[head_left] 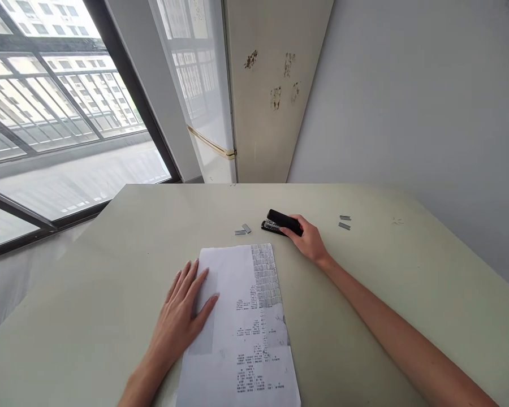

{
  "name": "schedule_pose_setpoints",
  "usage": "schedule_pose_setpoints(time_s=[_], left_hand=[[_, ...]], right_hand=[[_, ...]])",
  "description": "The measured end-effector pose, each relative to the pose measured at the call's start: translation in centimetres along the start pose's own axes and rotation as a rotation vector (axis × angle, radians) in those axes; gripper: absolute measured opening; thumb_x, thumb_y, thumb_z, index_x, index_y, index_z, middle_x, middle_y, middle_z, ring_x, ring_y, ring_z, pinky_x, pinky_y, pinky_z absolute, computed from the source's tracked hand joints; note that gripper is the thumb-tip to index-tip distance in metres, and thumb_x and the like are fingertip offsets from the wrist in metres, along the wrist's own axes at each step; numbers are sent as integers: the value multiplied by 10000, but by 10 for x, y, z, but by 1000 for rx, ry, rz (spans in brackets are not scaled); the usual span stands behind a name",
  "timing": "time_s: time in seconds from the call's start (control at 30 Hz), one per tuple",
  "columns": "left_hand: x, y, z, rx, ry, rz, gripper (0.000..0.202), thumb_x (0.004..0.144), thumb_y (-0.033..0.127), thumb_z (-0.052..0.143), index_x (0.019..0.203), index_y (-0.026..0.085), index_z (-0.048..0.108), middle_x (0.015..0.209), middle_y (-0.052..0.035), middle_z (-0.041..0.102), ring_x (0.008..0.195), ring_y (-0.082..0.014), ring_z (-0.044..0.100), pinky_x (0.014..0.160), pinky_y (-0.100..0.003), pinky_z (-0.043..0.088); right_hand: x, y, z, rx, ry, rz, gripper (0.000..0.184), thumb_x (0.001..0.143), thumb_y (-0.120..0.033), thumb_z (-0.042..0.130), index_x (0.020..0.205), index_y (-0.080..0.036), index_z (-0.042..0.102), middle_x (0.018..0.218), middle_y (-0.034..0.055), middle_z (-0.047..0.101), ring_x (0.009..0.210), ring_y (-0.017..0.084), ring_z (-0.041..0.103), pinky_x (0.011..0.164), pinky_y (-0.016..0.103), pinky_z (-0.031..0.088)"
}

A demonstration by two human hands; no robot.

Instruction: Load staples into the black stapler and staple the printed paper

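Note:
A printed sheet of paper (229, 328) lies on the table, covered along its upper right edge with dense rows of what look like staples (265, 274). My left hand (182, 305) rests flat with fingers out on the paper's left edge. Beyond the sheet's top right corner, my right hand (309, 237) grips the rear of a black stapler (285, 220). The stapler sits on the table, apart from the paper, its front pointing left and its jaw raised. Whether more sheets lie underneath, I cannot tell.
Two strips of staples (243, 230) lie left of the stapler, and two more strips (345, 222) lie to its right. Behind the pale table (152, 226) stands a fridge (263, 130). A grey wall (407, 113) borders the right side, and a window (59, 113) the left.

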State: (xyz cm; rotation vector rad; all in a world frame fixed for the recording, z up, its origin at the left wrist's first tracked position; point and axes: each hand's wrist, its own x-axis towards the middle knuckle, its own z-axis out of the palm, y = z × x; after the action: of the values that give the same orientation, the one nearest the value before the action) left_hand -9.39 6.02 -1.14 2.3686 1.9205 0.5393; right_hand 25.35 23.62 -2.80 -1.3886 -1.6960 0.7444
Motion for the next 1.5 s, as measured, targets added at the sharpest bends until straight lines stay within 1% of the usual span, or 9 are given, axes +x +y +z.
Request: schedule_pose_setpoints(time_s=[0.3,0.67,0.83,0.93,1.07,1.2,1.3,1.43,1.5], left_hand=[[0,2,2,7,15,-28,611,1049,532,507,1602,300,392,1682,-51,382,1570,-326,308,1249,-583,357],[2,11,-2,38,23,-27,583,1052,493,504,1599,315,410,1689,-45,365,1566,-330,317,1256,-590,342],[1,13,-1,61,16,-19,591,1053,487,504,1606,307,400,1688,-56,365,1568,-335,310,1255,-598,336],[1,11,0,62,10,-16,592,1058,489,492,1608,293,393,1690,-63,362,1573,-332,298,1256,-599,332],[4,12,4,54,25,-20,591,1052,499,490,1600,292,412,1684,-57,374,1580,-337,276,1263,-609,307],[12,20,6,22,11,-14,577,1047,513,493,1577,291,445,1672,-59,400,1587,-349,253,1269,-627,268],[19,29,3,-69,37,-40,607,1035,520,515,1586,286,413,1640,-76,457,1567,-339,320,1251,-600,322],[42,37,-2,-267,108,-270,533,1003,557,543,1467,294,531,1510,-80,599,1380,-323,576,1000,-460,575],[61,38,-3,-372,148,-382,490,984,570,553,1376,278,593,1403,-81,664,1221,-295,667,827,-367,602]], right_hand=[[11,3,7,28,-1,-31,430,904,-585,664,1184,-260,682,1125,67,774,983,272,703,912,428,540],[64,-16,60,96,-72,-101,319,888,-473,711,1147,-287,704,1096,47,781,985,279,697,919,436,538],[69,-26,65,165,-196,-137,347,886,-464,737,1186,-293,699,1114,22,789,1018,261,721,955,431,553],[59,-17,46,200,-243,-135,463,879,-489,749,1280,-277,658,1271,50,753,1167,263,700,1046,445,536],[19,6,0,231,-193,-79,514,951,-545,644,1367,-248,584,1459,123,644,1352,262,609,1168,481,461],[-37,24,-53,237,-139,-11,454,961,-567,631,1299,-264,617,1389,117,685,1329,277,628,1181,527,449],[-71,30,-82,238,-122,60,382,974,-549,628,1241,-278,657,1330,98,714,1275,277,655,1146,513,481],[-92,31,-98,236,-111,142,321,993,-545,596,1135,-278,703,1205,84,761,1166,282,695,1067,483,521],[-92,29,-99,217,-105,136,313,994,-542,590,1096,-274,714,1153,80,773,1127,283,705,1041,472,528]])
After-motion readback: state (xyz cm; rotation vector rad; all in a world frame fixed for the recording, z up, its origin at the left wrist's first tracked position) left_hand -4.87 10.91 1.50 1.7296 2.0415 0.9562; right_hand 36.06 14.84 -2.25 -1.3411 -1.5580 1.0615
